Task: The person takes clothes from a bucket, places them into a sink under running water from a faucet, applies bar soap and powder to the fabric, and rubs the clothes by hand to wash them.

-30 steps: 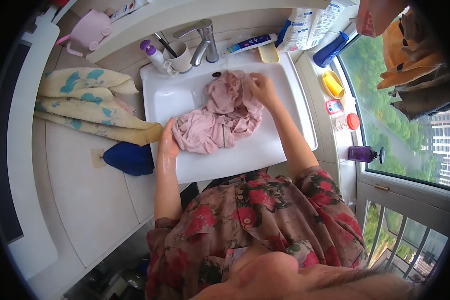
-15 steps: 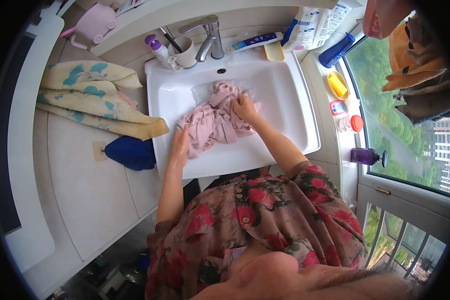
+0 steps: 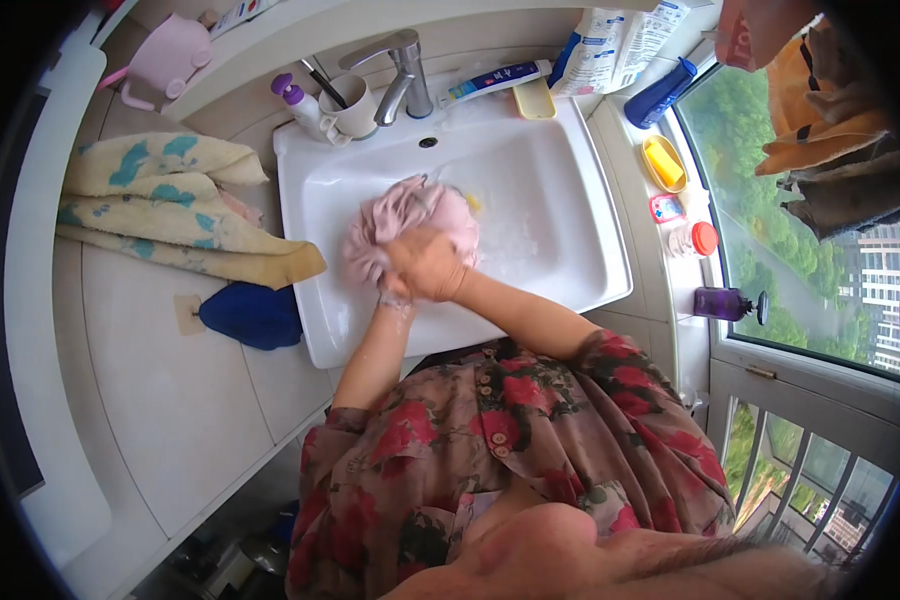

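A wet pink cloth (image 3: 410, 208), seemingly a garment, is bunched up in the left half of the white sink (image 3: 560, 235). My right hand (image 3: 432, 264) is closed on the near side of the bundle, its fingers smeared by motion. Tucked in beside and partly behind it, my left hand (image 3: 396, 284) also grips the cloth; most of its fingers are hidden. Some suds show on the left wrist. A small yellow spot lies by the cloth's right edge, too small to name.
Behind the basin stand the faucet (image 3: 407, 80), a mug (image 3: 354, 108), a pump bottle (image 3: 305, 108), toothpaste (image 3: 497, 80) and a soap dish (image 3: 535, 100). A patterned towel (image 3: 170, 215) and blue cloth (image 3: 252, 316) lie left. Yellow soap (image 3: 663, 160) sits on the right ledge.
My right hand has moved left and towards me, meeting my left hand. The left hand went from flat beside the cloth to gripping it. The spread cloth is gathered into a rounder bundle.
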The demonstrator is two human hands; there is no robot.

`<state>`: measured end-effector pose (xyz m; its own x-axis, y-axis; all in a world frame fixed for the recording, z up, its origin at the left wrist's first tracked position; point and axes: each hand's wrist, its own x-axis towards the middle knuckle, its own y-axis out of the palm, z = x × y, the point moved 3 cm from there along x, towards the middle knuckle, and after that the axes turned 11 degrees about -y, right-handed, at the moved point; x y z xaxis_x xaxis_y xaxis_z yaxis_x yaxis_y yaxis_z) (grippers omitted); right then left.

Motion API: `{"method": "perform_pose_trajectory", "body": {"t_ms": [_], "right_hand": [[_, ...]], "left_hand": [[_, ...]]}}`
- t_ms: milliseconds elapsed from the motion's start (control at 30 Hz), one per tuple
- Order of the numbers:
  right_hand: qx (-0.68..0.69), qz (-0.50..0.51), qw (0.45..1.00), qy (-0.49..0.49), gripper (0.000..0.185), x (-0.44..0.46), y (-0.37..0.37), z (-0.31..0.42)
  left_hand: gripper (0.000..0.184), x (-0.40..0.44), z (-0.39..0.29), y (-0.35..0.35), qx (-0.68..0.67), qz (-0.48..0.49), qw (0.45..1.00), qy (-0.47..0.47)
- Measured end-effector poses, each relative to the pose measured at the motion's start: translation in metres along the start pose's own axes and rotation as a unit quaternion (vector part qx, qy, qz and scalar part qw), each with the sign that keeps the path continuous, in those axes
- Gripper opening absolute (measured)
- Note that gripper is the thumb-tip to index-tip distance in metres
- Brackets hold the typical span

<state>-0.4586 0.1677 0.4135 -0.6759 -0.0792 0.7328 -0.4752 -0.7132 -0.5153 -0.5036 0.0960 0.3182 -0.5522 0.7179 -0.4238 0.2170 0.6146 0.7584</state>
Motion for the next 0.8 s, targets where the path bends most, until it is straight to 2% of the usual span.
{"method": "perform_pose_trajectory", "body": {"t_ms": [67, 133, 167, 200, 267, 333, 367, 400, 433, 467, 533, 600, 633, 667, 733, 767, 800], "right_hand": [[-0.057, 0.012, 0.992, 0.112, 0.025, -0.004, 0.001, -0.049], [-0.127, 0.062, 0.960, 0.243, 0.025, 0.006, -0.018, -0.076], [-0.128, 0.060, 0.960, 0.240, 0.025, 0.005, -0.026, -0.086], [-0.085, 0.041, 0.961, 0.260, 0.026, -0.002, -0.036, -0.095], [-0.039, 0.025, 0.957, 0.285, 0.028, -0.019, -0.050, -0.105], [0.153, -0.029, 0.914, 0.375, 0.033, -0.033, -0.059, -0.119], [0.262, -0.024, 0.879, 0.398, 0.040, -0.040, -0.064, -0.126], [0.262, -0.026, 0.879, 0.398, 0.040, -0.043, -0.074, -0.125], [0.332, -0.032, 0.860, 0.387, 0.042, -0.045, -0.080, -0.123], [0.401, -0.037, 0.835, 0.374, 0.043, -0.044, -0.089, -0.119], [0.399, -0.011, 0.827, 0.396, 0.041, -0.050, -0.104, -0.118], [0.394, -0.009, 0.788, 0.474, 0.034, -0.069, -0.101, -0.135], [0.342, 0.014, 0.816, 0.465, 0.028, -0.076, -0.102, -0.143], [0.341, 0.014, 0.819, 0.462, 0.028, -0.083, -0.101, -0.148], [0.171, 0.033, 0.919, 0.353, 0.027, -0.088, -0.108, -0.153], [0.169, 0.033, 0.920, 0.352, 0.027, -0.086, -0.114, -0.149], [0.122, -0.012, 0.942, 0.312, 0.026, -0.081, -0.125, -0.145]], "left_hand": [[0.058, 0.000, 0.012, -0.001, 0.019, -0.058, 0.998, -0.025], [0.055, 0.001, 0.019, -0.005, 0.039, -0.085, 0.995, -0.037], [0.053, 0.000, 0.018, -0.007, 0.046, -0.089, 0.995, -0.030], [0.053, 0.000, 0.013, -0.001, 0.044, -0.089, 0.995, -0.028], [0.043, -0.009, -0.005, 0.011, 0.227, -0.158, 0.961, 0.012], [0.036, -0.017, -0.023, 0.032, 0.275, -0.144, 0.950, 0.021], [0.035, -0.018, -0.030, 0.033, 0.348, -0.144, 0.924, 0.066], [0.035, -0.019, -0.037, 0.032, 0.418, -0.142, 0.891, 0.109], [0.039, -0.018, -0.043, 0.027, 0.401, -0.084, 0.906, 0.107], [0.039, -0.024, -0.050, 0.030, 0.402, -0.083, 0.906, 0.107], [0.040, -0.042, -0.067, 0.046, 0.429, -0.103, 0.892, 0.099], [0.039, -0.048, -0.078, 0.038, 0.438, -0.130, 0.885, 0.086], [0.038, -0.048, -0.082, 0.027, 0.450, -0.146, 0.876, 0.089], [0.037, -0.049, -0.085, 0.020, 0.462, -0.163, 0.867, 0.091], [0.032, -0.057, -0.090, 0.031, 0.474, -0.146, 0.863, 0.096], [0.031, -0.061, -0.090, 0.042, 0.401, -0.113, 0.904, 0.097], [0.030, -0.064, -0.089, 0.052, 0.325, -0.078, 0.937, 0.097]]}}
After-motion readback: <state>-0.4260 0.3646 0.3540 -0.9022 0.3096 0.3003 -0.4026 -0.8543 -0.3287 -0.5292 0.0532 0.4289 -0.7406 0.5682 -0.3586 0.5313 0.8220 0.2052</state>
